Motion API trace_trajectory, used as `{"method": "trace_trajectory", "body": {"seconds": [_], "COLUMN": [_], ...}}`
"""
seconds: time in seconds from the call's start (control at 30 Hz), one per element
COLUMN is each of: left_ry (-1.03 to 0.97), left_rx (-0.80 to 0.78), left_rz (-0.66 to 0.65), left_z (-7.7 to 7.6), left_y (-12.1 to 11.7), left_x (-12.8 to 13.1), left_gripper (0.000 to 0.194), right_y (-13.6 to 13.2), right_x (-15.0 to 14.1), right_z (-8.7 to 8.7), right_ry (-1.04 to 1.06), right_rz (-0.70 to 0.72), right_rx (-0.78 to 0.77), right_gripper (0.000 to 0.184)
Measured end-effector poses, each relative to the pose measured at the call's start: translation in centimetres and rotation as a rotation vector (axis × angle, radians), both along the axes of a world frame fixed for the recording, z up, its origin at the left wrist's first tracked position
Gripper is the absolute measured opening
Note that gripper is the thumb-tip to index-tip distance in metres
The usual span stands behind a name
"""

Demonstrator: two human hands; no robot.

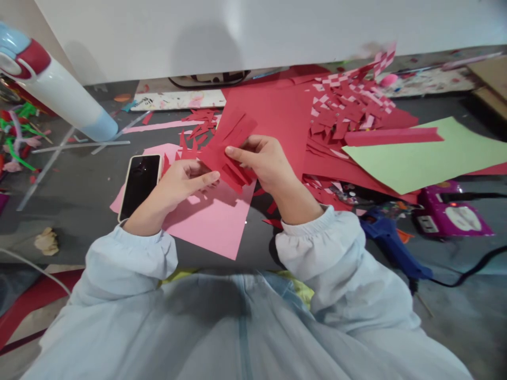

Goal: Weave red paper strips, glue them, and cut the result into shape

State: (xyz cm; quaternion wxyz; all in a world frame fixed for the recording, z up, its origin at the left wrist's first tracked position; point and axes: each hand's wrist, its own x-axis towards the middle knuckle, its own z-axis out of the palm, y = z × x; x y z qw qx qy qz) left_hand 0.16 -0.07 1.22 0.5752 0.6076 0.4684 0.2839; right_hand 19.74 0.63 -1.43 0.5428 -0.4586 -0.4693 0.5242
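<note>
Between my two hands is a piece of red paper (217,153) with slits cut into it, held a little above the table. My left hand (184,182) pinches its left edge, fingers mostly behind the paper. At its right side my right hand (263,161) grips it between thumb and fingers. Beneath lies a pink sheet (225,227), partly covered by my hands and their shadow. A large red sheet (273,111) is spread just behind. Red paper scraps (202,121) lie beyond my left hand.
A phone (140,182) lies beside my left wrist, and a bottle (59,87) stands at left. Woven red-and-pink paper strips (348,105) are heaped at back right, near a green sheet (428,158). A blue glue gun (392,243) and purple box (455,211) sit at right.
</note>
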Motion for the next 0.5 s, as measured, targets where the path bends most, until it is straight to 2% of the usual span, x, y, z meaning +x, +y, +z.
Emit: {"method": "trace_trajectory", "body": {"seconds": [0.1, 0.27, 0.4, 0.5], "left_ry": [-0.012, -0.073, -0.111, -0.120], "left_rx": [-0.018, 0.018, 0.082, 0.117], "left_rz": [-0.020, 0.042, 0.110, 0.142], "left_z": [-0.4, -1.2, -1.4, -1.2], "left_y": [-0.1, 0.0, 0.2, 0.1], "left_x": [0.1, 0.2, 0.2, 0.2], "left_gripper": [0.041, 0.034, 0.031, 0.033], "right_y": [0.0, -0.3, -0.4, -0.4], "right_x": [-0.7, -1.2, -0.6, -0.4], "right_z": [-0.3, -0.2, 0.0, 0.2], "right_ry": [0.084, 0.175, 0.103, 0.082], "right_rz": [-0.022, 0.023, 0.122, 0.141], "right_rx": [-0.023, -0.055, -0.069, -0.093], "right_gripper": [0.031, 0.034, 0.030, 0.031]}}
